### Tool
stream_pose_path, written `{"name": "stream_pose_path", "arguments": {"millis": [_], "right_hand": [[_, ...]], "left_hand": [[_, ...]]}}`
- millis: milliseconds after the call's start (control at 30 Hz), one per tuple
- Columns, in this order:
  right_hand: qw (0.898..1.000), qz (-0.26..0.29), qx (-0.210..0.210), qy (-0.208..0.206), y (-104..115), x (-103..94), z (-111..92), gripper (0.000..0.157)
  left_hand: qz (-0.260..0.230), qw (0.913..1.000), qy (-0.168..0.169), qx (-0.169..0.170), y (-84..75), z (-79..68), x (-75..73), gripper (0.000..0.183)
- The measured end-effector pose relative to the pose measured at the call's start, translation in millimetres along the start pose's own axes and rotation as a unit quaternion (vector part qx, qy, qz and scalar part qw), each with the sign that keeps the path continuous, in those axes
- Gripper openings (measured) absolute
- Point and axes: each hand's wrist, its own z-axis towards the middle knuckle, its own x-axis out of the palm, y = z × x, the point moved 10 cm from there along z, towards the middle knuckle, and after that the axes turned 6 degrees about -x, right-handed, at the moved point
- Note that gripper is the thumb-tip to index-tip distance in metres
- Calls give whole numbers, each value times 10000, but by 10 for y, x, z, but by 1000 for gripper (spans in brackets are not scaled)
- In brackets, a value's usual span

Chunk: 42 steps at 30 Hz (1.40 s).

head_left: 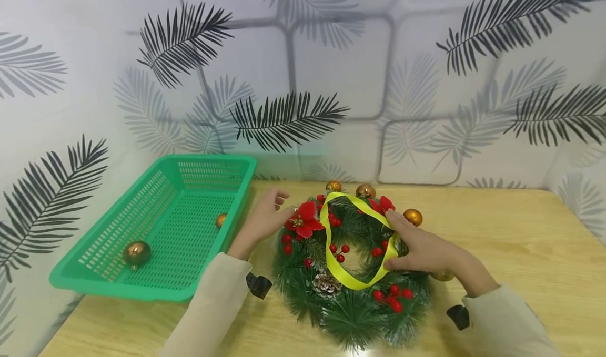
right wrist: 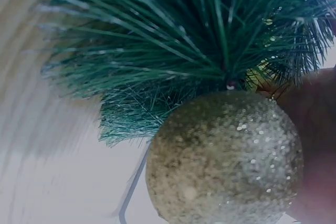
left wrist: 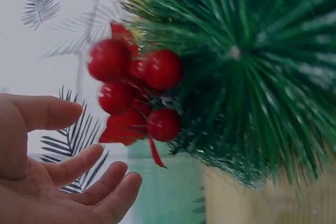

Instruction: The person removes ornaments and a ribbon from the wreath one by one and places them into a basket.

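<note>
A leaf-printed wall (head_left: 338,78) stands behind the wooden table (head_left: 521,231). On the table's left side is a green basket (head_left: 184,236), and right of it lies a green wreath (head_left: 352,320). A yellow ribbon (head_left: 347,279) makes a loop on top of the wreath. The right hand (head_left: 423,249) is over the loop's right side, fingers nearly straight and thumb spread, touching the ribbon. The left hand (head_left: 266,217), loosely curled, holds nothing beside the wreath's red flower (head_left: 305,221). A glittery gold ball (right wrist: 226,161) is by the right hand; three balls (head_left: 413,217) sit around the wreath's far edge, two in the basket. A pine cone (head_left: 326,284) and red berries (head_left: 393,298) dot the wreath.
</note>
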Motion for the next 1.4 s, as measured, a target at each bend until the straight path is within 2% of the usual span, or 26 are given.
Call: {"name": "stream_pose_path", "arguments": {"millis": [200, 367, 533, 667, 833, 967, 1067, 1233, 1400], "right_hand": [[9999, -25, 4, 115, -3, 13, -11, 107], [9999, -118, 83, -79, 39, -31, -37, 102], [9971, -261, 204, -682, 190, -159, -90, 94], [9891, -614, 526, -1230, 307, -244, -125, 93], [9755, -748, 1030, -1794, 423, -215, -173, 92], [9639, -981, 1276, -2123, 517, -139, -152, 92], [9587, -1145, 1438, -2172, 530, -62, -125, 94], [9584, -1248, 1665, -1953, 432, 66, -118, 95], [9603, -1334, 1553, -1893, 365, 113, -111, 97]], "left_hand": [[-91, 9999, -22, -55, 98, -1, 41, 41], [-105, 9999, -9, -47, 97, -11, 53, 41], [-297, 9995, 73, -94, 86, -13, 47, 41], [-413, 9991, 50, -115, 81, 10, 8, 41], [-323, 9994, 76, -98, 84, 43, -18, 42], [-302, 9995, -5, -111, 77, 41, -47, 42], [-242, 9996, -53, -106, 77, 28, -38, 41], [-299, 9994, 63, -185, 96, 6, 19, 41], [-319, 9990, 125, -276, 137, 5, 34, 40]]}}
